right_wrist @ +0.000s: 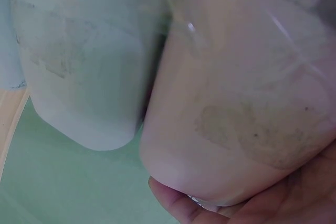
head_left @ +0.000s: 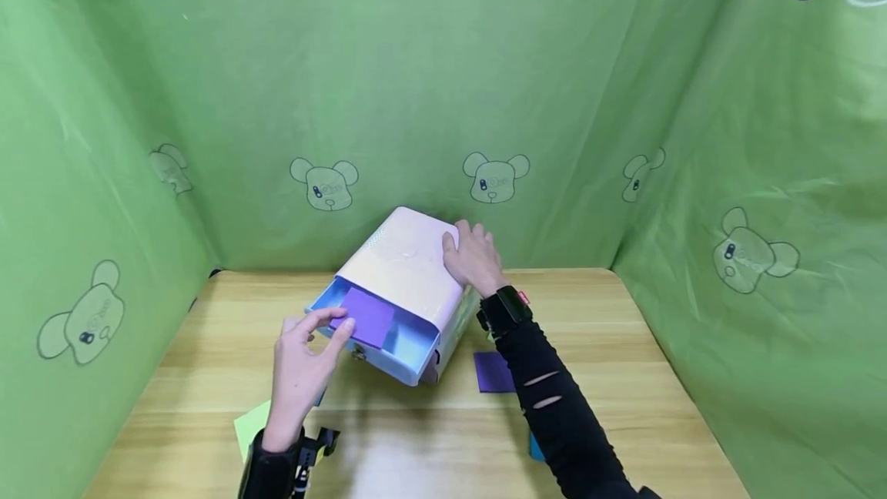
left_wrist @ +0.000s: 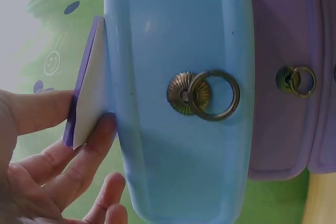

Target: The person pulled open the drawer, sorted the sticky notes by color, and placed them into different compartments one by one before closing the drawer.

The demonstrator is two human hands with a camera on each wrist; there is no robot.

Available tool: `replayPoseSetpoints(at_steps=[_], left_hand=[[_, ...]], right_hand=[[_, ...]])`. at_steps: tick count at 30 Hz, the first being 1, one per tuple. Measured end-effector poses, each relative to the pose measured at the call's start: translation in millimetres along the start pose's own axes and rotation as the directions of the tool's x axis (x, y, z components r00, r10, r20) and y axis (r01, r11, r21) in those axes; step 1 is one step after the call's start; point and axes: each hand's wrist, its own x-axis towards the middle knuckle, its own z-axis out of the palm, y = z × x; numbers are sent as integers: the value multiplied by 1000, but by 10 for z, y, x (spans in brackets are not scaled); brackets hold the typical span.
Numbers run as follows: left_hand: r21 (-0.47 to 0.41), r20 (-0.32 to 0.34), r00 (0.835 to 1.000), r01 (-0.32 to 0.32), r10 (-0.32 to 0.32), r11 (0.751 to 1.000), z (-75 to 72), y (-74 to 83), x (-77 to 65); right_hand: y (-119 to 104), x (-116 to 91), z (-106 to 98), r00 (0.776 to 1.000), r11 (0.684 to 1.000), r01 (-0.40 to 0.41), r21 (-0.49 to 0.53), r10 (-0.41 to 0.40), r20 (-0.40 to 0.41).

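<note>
A small drawer cabinet with a pale pink top stands at an angle on the table, its light-blue top drawer pulled out. Between thumb and fingers my left hand pinches a thin purple paper pad, tilted over the drawer's front edge; the left wrist view shows its pale face. A brass ring pull hangs on the blue drawer front, with purple drawers below it. My right hand grips the top's far right edge, its fingers curled around it in the right wrist view.
Another purple square lies by the right forearm, which partly covers it. A light-green sheet is beside the left wrist, and a blue item shows near the right sleeve. Green curtains surround the wooden table.
</note>
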Motion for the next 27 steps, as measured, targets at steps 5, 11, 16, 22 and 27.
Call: replayPoseSetpoints(at_steps=[5, 11, 16, 22, 27], left_hand=[[-7, 12, 1000, -29, 29, 1000, 24, -15, 9], [-8, 17, 999, -37, 38, 999, 45, -19, 46], [-19, 28, 999, -36, 36, 999, 71, -38, 89], [1, 38, 999, -28, 28, 1000, 92, -44, 112], [14, 42, 999, -29, 29, 999, 92, -42, 139]], right_hand=[[6, -2, -3, 1000, 1000, 2, -3, -2, -6], [11, -10, 10, 1000, 1000, -5, -5, 5, -12], [-5, -15, 14, 1000, 1000, 7, -1, -7, -14], [12, -28, 16, 1000, 1000, -8, -9, 8, -1], [6, -11, 7, 1000, 1000, -1, -4, 1, -11]])
